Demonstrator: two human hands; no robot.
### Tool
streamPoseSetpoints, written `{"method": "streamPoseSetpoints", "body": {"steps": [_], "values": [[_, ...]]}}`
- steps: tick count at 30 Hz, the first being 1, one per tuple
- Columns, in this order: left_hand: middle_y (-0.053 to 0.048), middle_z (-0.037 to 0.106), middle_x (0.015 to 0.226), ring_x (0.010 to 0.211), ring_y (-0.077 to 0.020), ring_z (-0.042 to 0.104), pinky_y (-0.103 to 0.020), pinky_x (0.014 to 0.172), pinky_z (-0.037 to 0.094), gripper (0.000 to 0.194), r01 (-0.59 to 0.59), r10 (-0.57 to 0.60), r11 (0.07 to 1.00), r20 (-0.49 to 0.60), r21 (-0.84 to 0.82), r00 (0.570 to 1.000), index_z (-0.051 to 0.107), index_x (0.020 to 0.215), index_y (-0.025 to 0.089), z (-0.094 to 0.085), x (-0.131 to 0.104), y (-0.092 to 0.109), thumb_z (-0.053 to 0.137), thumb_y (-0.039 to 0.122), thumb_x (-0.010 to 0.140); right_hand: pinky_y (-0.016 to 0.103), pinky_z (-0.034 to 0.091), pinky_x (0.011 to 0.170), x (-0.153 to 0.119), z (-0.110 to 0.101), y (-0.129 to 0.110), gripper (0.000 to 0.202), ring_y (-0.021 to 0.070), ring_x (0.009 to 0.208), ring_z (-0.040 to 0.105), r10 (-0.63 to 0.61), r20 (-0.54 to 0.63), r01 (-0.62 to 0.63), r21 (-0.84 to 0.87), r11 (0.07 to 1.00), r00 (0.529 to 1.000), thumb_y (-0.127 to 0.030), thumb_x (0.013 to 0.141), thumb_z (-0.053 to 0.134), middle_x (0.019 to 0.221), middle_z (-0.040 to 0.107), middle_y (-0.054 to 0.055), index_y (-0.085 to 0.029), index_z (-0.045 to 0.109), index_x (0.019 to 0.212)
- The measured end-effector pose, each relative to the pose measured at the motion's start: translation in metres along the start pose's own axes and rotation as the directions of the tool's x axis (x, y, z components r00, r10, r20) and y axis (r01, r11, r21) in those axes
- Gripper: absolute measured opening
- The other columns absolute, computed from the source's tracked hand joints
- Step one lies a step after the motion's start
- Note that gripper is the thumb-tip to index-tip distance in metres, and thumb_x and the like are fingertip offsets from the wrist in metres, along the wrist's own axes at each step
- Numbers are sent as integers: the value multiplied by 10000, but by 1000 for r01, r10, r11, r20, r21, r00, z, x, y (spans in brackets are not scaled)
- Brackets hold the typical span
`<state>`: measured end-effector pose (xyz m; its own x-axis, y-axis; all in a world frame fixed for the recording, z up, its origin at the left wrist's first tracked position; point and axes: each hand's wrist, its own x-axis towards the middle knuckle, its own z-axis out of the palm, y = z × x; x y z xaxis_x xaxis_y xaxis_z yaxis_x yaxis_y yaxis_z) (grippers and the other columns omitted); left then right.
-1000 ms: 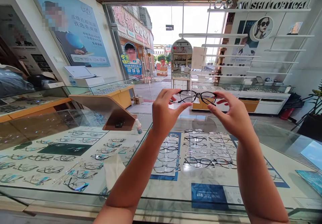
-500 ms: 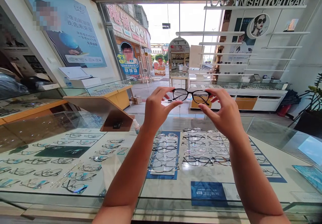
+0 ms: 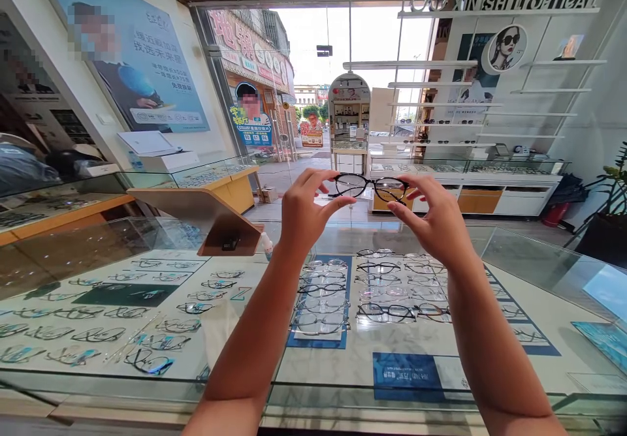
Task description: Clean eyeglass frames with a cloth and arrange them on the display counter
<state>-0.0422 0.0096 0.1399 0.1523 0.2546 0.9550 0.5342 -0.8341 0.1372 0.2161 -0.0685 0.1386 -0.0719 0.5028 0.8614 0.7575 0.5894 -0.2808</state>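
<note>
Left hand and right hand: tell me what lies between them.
In the head view, a pair of dark-rimmed glasses spans the gap between the left hand and the right hand, one end held in each.

At your twelve o'clock, the eyeglasses (image 3: 371,181) appear glossy plastic; at your eleven, the stand (image 3: 234,219), smooth wood; your showcase (image 3: 333,393), clear, reflective glass.

One head-height view, forward-down over glass counter (image 3: 326,372)
</note>
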Motion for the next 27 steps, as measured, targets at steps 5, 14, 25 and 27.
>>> {"method": "streamPoseSetpoints", "body": {"steps": [5, 14, 25, 27], "values": [[-82, 780, 1242, 844, -155, 713, -306, 742, 583, 554, 53, -51, 998, 66, -29, 997, 739, 1319, 243, 4, -1, -5, 801, 623, 921, 443, 571, 876, 2, 7, 0, 390, 244, 926, 709, -64, -71, 63, -18, 998, 995, -424, 988, 791, 1169, 738, 74, -260, 687, 1326], [-110, 724, 1314, 1044, -230, 692, -370, 887, 580, 525, 87, -87, 996, -22, 21, 996, 742, 1361, 258, 11, -3, -3, 866, 498, 911, 445, 528, 892, 1, 32, 10, 370, 277, 973, 701, -126, -101, 110, -152, 982, 987, -412, 1013, 748, 1132, 744, 83, -254, 667, 1338], [58, 317, 593, 560, -100, 280, -290, 555, 213, 599, 704, -598, 610, 371, -365, 710, 805, 837, 176, 33, -11, 7, 730, 770, 870, 419, 454, 893, -9, 71, 12, 368, 287, 1058, 695, -320, -150, 237, -405, 883, 936, -438, 1095, 624, 1251, 765, 132, -225, 621, 1396], [70, 279, 604, 545, -90, 244, -285, 542, 181, 659, 762, -634, 497, 427, -415, 645, 795, 879, 178, 39, -12, 2, 752, 831, 806, 427, 455, 907, -12, 76, 12, 360, 293, 1070, 694, -320, -133, 243, -404, 882, 938, -416, 1097, 611, 1267, 767, 131, -242, 618, 1412]]}}
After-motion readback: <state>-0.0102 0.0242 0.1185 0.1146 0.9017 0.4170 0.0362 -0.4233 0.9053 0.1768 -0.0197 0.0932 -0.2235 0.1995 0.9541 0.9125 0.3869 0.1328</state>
